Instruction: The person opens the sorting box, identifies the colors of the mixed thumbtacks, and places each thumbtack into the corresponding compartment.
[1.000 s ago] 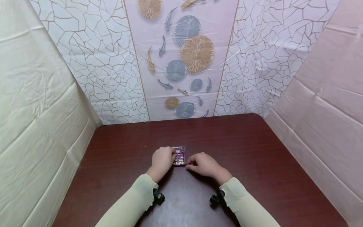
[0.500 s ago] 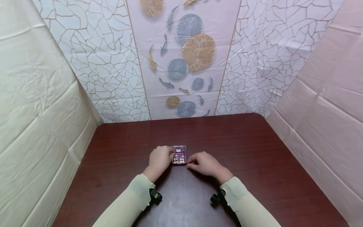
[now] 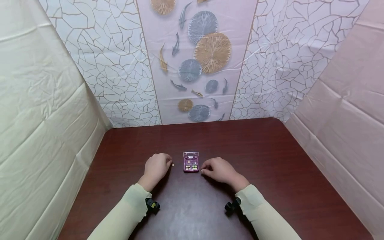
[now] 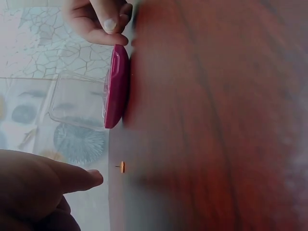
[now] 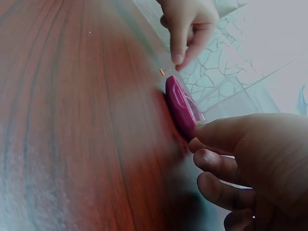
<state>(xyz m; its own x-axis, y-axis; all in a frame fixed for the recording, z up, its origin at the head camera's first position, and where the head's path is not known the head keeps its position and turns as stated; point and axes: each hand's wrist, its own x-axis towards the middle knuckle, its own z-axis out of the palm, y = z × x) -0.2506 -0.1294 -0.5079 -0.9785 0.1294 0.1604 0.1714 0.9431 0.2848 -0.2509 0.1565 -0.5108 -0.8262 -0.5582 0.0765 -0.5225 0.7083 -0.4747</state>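
A small purple case (image 3: pixel 191 171) with its clear lid (image 3: pixel 191 154) raised stands mid-table, with several tiny round pieces in its compartments. To its left a tiny orange disc with a thin pin (image 4: pixel 122 167), like a stud or tack, lies on the table. My left hand (image 3: pixel 157 166) is just beside this disc, fingertips apart from it and holding nothing that I can see. At the case's right edge, my right hand (image 3: pixel 220 170) has its fingers loosely bent. In the right wrist view its thumb (image 5: pixel 216 132) appears at the case's end; whether it touches is unclear.
Dark red-brown table (image 3: pixel 192 206) beneath both hands. A patterned cloth (image 3: pixel 198 60) hangs behind its far edge, and pale cloths (image 3: pixel 45 133) close in both sides. Each sleeve cuff carries a black wrist camera (image 3: pixel 152 205). A pale speck lies behind the left hand.
My left hand has moved left, away from the case, uncovering its compartments, and the tiny disc now shows beside the fingertips. The right hand stays by the case; the head view has shifted slightly.
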